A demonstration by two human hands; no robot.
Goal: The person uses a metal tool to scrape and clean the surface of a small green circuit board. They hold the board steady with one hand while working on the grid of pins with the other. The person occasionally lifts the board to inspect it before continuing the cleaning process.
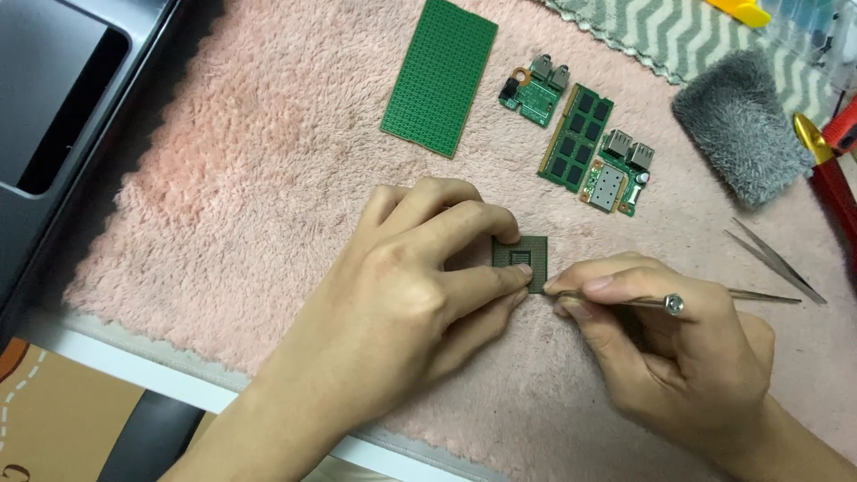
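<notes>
The left hand [420,268] pinches the square chip [527,259] by its edges; the right hand [661,339], just beside the chip, grips tweezers [678,302] (tips at its edge). A slip could scratch it.

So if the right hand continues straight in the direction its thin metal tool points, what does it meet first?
The right hand points its thin metal tool leftward. The tip already seems to touch the small square green chip; just beyond are the left hand's fingertips holding it. Depth is hard to judge.
</notes>
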